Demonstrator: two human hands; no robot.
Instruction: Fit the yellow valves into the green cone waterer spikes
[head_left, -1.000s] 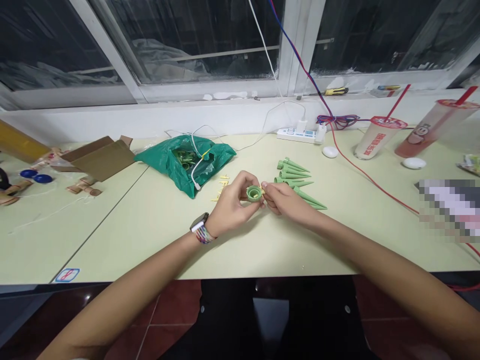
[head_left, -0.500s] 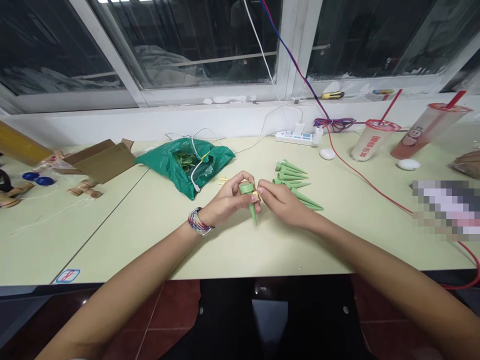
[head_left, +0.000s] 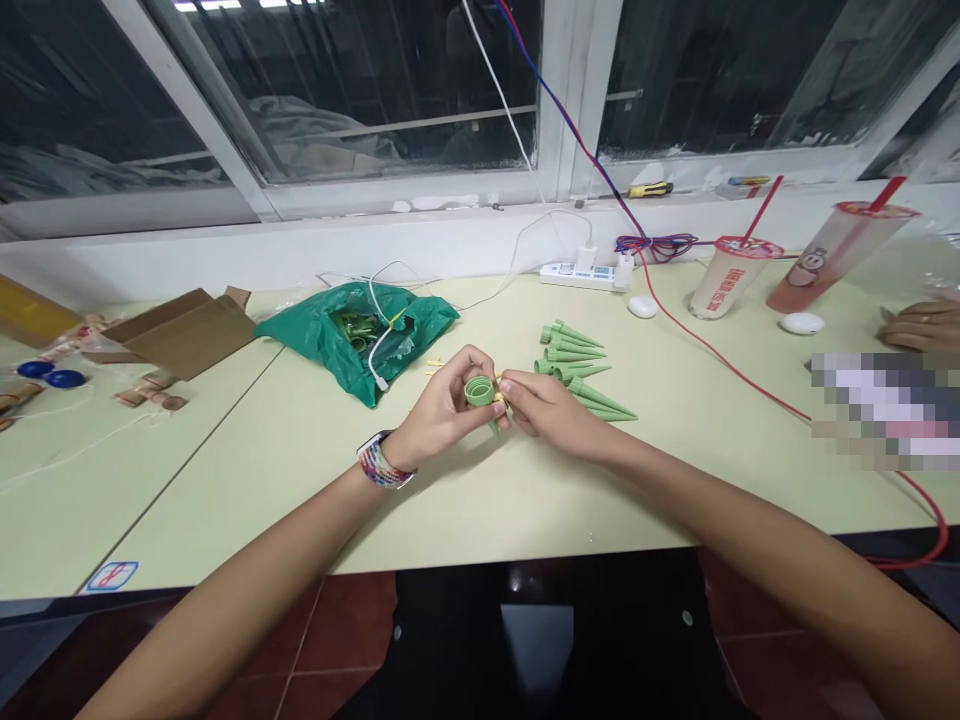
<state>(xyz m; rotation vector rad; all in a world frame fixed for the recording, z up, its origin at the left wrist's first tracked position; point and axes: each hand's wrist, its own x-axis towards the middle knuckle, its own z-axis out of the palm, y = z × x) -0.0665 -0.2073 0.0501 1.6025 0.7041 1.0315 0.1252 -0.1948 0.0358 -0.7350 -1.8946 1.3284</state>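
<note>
My left hand is closed around a green plant watering spike. Its threaded round mouth tilts up toward me and the point hangs below my fingers. At the spike's side, my right hand pinches a small yellow valve piece, mostly covered by fingertips. Whether the piece sits inside the spike's side hole, I cannot tell. Several more green spikes lie in a group beyond my right hand, tips pointing right. Small yellow pieces lie behind my left hand, partly hidden by it.
A green plastic bag with more green parts lies open at the back left, a white cable across it. Further left are a cardboard box and wooden toys. Drink cups, a power strip and another person's hand are rightward.
The spike has turned in my left hand, its mouth tipping away and then back toward me. My right fingers stay at its side. Another person's hand has come into view at the right.
</note>
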